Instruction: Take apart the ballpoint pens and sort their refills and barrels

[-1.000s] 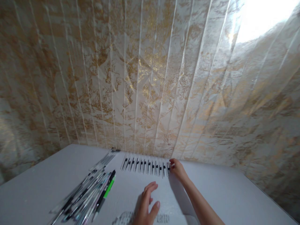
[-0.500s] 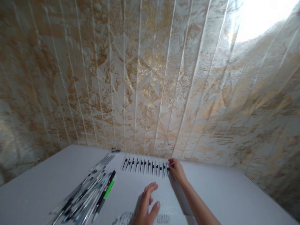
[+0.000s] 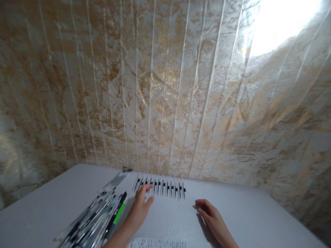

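Row of slim clear pen-like pieces with black parts [image 3: 163, 189] lies on the far part of the white surface [image 3: 245, 206], near the patterned curtain [image 3: 165, 137]. My left hand [image 3: 138, 208] is over the left end of the row, thumb and fingers apart, nothing seen held; can't tell if the fingertips touch a piece. My right hand [image 3: 214, 220] is right of the row and nearer me, fingers loosely curled, thumb a bit off them, nothing visible in it. Hands well apart from each other.

Pieces look light, stiff and smooth, likely plastic, so a bit slippery and easy to nudge out of line; not very fragile, I'd guess. Best hold: thumb and index finger on the sides at mid-length.

All lie flat, side by side, long axes running near to far. Left ones lean far end to the right, right ones tip slightly left at the far end. Which end is the tip, too small to tell.

Loose pile of pens [image 3: 95, 217] is left of my left forearm, slanting away to the right, green pen [image 3: 119, 212] on its right edge
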`<move>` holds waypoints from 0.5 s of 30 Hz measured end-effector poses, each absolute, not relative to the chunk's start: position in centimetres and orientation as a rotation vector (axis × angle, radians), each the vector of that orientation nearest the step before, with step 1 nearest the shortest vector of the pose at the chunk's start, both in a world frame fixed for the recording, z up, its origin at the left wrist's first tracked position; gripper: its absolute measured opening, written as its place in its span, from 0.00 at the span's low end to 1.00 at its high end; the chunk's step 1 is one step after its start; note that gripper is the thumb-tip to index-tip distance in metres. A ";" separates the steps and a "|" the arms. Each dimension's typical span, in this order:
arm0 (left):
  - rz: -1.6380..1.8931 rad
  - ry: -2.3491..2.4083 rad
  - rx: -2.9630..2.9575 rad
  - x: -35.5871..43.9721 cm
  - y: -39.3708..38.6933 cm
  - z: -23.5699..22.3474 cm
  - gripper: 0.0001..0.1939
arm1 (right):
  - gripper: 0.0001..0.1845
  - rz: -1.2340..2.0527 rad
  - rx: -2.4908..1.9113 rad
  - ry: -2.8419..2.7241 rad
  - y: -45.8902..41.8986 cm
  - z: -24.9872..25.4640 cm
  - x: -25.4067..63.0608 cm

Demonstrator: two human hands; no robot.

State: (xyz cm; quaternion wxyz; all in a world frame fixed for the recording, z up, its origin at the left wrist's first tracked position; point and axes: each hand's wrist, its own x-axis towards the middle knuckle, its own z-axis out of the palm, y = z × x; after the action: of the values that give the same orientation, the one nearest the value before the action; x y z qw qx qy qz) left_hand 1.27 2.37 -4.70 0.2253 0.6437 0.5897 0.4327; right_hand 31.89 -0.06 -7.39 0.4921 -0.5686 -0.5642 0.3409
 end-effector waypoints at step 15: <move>0.763 2.293 1.699 -14.4 11.5 -2.2 0.13 | 0.12 0.998 -1.283 -1.070 -1.4 -7.5 32.0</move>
State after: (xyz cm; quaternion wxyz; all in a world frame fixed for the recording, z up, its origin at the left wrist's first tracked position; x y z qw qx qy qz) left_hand -14.40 11.53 -2.21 0.0934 0.5727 0.7728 0.2571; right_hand 31.97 -1.39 -7.46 0.5630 -0.5448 -0.4543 0.4240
